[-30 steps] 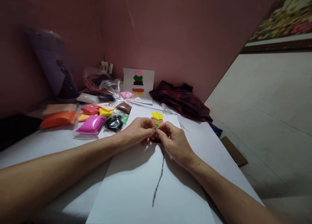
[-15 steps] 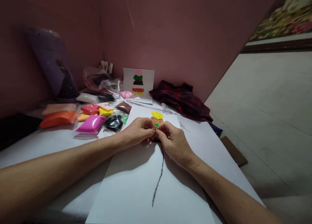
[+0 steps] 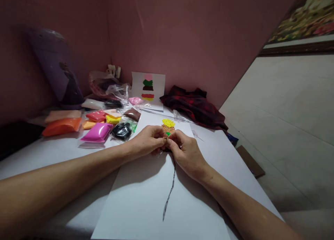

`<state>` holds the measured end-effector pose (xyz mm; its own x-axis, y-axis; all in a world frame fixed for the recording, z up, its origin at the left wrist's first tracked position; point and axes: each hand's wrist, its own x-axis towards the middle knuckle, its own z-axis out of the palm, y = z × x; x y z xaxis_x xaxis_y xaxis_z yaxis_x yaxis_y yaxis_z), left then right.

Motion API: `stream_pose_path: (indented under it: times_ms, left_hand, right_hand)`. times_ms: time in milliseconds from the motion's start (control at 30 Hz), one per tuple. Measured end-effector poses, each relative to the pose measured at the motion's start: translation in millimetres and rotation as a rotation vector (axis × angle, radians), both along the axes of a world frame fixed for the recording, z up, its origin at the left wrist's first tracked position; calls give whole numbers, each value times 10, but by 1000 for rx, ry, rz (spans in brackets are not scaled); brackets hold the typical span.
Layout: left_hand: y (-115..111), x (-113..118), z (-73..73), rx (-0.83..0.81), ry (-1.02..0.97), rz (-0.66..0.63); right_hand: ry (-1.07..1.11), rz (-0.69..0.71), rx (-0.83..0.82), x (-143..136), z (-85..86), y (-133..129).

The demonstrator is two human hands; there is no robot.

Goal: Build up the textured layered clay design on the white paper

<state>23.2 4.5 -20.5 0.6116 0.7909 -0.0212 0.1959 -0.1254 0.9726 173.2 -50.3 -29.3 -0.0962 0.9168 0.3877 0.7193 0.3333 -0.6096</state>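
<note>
My left hand (image 3: 150, 139) and my right hand (image 3: 186, 152) meet over a white sheet of paper (image 3: 146, 205), thumbs and fingers pinched together tip to tip. Whatever they hold between them is too small to make out; a brownish bit shows at the fingertips. Just beyond the fingers lies a layered clay-like figure on the sheet, with a yellow spiky top (image 3: 168, 123), an orange-brown band (image 3: 168, 129) and a bit of green. Its lower part is mostly covered by my hands, with something dark showing beneath. From there a dark wavy line (image 3: 171, 189) runs down the paper.
Bags of coloured clay, including magenta (image 3: 97, 132), orange (image 3: 62, 127) and black (image 3: 121, 131), lie left. A card with coloured layers (image 3: 148, 88) leans on the wall. Dark red plaid cloth (image 3: 193, 104) lies behind right; a purple container (image 3: 56, 69) stands back left.
</note>
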Motion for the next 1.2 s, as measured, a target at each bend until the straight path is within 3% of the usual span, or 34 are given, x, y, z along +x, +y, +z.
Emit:
stream_pose_path:
  times_ms: [1200]
  left_hand:
    - [7,2,-11,13,17,6]
  right_hand:
    - [-29,-14,10,-10,-2,-3]
